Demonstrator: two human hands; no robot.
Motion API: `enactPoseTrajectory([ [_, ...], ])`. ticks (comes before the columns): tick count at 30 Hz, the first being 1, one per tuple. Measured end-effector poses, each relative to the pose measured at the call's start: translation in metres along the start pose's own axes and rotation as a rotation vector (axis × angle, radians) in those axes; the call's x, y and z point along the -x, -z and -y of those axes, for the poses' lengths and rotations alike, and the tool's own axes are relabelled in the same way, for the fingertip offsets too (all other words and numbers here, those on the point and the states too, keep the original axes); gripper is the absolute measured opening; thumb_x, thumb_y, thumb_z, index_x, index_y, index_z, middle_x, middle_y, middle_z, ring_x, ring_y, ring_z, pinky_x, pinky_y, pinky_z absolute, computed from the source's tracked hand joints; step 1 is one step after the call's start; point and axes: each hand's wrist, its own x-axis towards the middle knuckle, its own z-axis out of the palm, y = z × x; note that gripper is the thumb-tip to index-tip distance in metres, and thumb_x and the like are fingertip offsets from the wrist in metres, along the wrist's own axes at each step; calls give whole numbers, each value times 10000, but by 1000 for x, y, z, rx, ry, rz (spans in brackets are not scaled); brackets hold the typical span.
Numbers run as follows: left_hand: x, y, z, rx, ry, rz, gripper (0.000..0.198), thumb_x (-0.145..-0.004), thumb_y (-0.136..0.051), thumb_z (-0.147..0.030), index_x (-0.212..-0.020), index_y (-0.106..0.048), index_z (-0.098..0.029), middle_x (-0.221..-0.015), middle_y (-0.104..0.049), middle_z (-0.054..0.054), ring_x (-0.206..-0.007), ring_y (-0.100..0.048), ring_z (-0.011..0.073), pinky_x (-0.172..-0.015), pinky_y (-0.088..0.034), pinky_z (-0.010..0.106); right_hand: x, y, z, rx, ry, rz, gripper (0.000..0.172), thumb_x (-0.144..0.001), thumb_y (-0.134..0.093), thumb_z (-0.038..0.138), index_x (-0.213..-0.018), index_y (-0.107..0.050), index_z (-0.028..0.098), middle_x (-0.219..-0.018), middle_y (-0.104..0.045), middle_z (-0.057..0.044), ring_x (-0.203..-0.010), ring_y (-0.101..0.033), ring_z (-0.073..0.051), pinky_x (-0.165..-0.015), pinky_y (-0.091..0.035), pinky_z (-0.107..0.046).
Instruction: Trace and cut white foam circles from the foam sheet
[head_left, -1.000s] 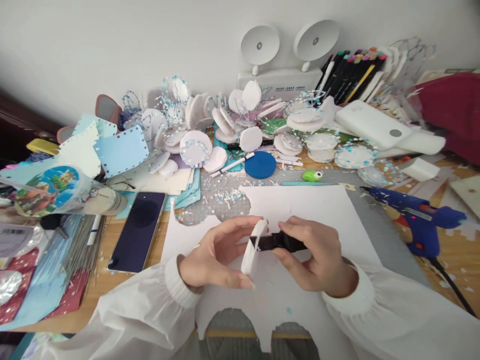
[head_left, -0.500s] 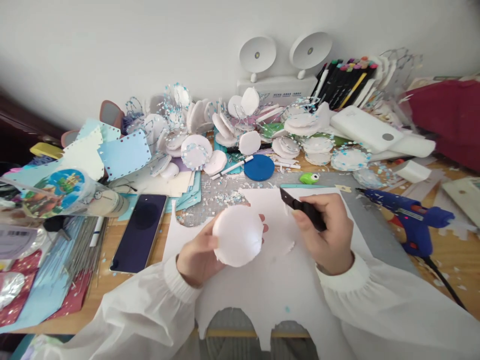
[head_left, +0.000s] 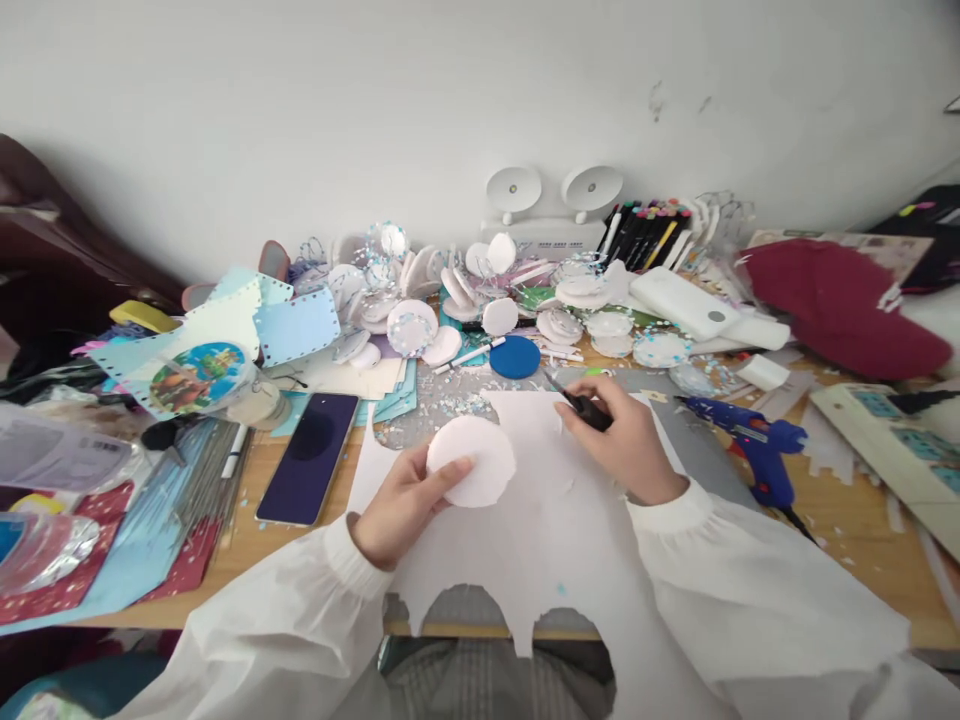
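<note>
A round white foam disc (head_left: 484, 465) is pinched by its left side in my left hand (head_left: 405, 500), thumb on top. My right hand (head_left: 626, 440) is closed around a black utility knife (head_left: 589, 408), its blade pointing up and left, clear of the disc. Below both hands lies a large white foam sheet (head_left: 525, 540) with curved cut-outs along its near edge. A blue round disc (head_left: 514, 356) rests just beyond the sheet, close to the blade tip.
Piled white discs (head_left: 411, 328) line the back. A phone (head_left: 309, 458) and a clear cup (head_left: 255, 398) are at the left. On the right are a blue glue gun (head_left: 757, 435), a white device (head_left: 686, 302) and a dark red cap (head_left: 832, 305).
The view has shifted back, showing more wall and table. My left thumb now lies over the disc's face. The knife has turned flatter and sits nearer the blue disc.
</note>
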Motion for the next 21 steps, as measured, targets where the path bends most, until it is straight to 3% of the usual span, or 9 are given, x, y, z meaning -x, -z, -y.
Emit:
enactPoseTrajectory([
  [5,5,-5,3,-506,-207,-8,386,-844,-596,-476,-1067,-609,-160,-968,-679,62,-843,-630,197,-696,-526,276,10,7,36,-181,17,453,258,-830,-593,415,-877,-656,170,-787,-670,-30,-677,-615,-152,-608,-488,-267],
  [8,4,-13,7,-643,-252,53,402,-869,-527,-517,-1032,-596,-156,-872,-657,58,-712,-631,185,-573,-518,269,20,9,47,-234,-44,618,266,-819,-605,416,-781,-622,154,-608,-570,21,-502,-515,-108,-467,-412,-227],
  [10,6,-13,8,-666,-263,64,391,-889,-496,-504,-1072,-586,-170,-933,-661,72,-750,-647,204,-620,-538,303,24,15,44,-235,-124,596,279,-806,-619,431,-770,-583,157,-547,-502,49,-462,-467,-94,-439,-375,-217],
  [12,10,-7,6,-757,-346,48,368,-904,-493,-456,-1158,-570,-202,-1134,-639,98,-956,-645,241,-828,-533,372,27,25,35,-243,-223,475,307,-796,-621,463,-813,-555,163,-524,-473,60,-449,-441,-91,-425,-350,-214],
  [14,15,6,1,-919,-479,18,362,-889,-538,-404,-1206,-569,-231,-1313,-564,102,-1206,-536,280,-1042,-409,443,32,40,24,-268,-314,338,339,-782,-625,494,-828,-516,177,-508,-469,63,-430,-411,-87,-404,-321,-211],
  [16,21,22,-4,-1066,-575,-15,344,-854,-595,-374,-1169,-610,-237,-1308,-582,100,-1326,-421,310,-1124,-297,491,37,55,13,-301,-391,246,357,-768,-633,510,-827,-477,195,-493,-471,65,-412,-386,-82,-388,-296,-207],
  [17,24,29,-7,-1101,-589,-23,324,-844,-608,-361,-1143,-629,-238,-1259,-618,97,-1331,-415,316,-1122,-300,495,41,62,9,-309,-426,214,365,-760,-640,514,-828,-463,202,-491,-476,65,-407,-380,-80,-382,-289,-205],
  [19,30,42,-11,-1078,-577,-48,311,-843,-607,-343,-1133,-635,-235,-1211,-641,94,-1234,-520,297,-1029,-433,431,49,72,2,-303,-489,167,383,-745,-650,526,-829,-451,209,-485,-481,64,-398,-372,-77,-372,-275,-200],
  [21,36,51,-15,-1006,-526,-105,356,-851,-596,-349,-1186,-598,-229,-1108,-670,86,-980,-659,235,-775,-554,310,57,79,-3,-276,-531,148,410,-723,-661,547,-824,-453,209,-481,-491,58,-390,-372,-79,-363,-269,-200],
])
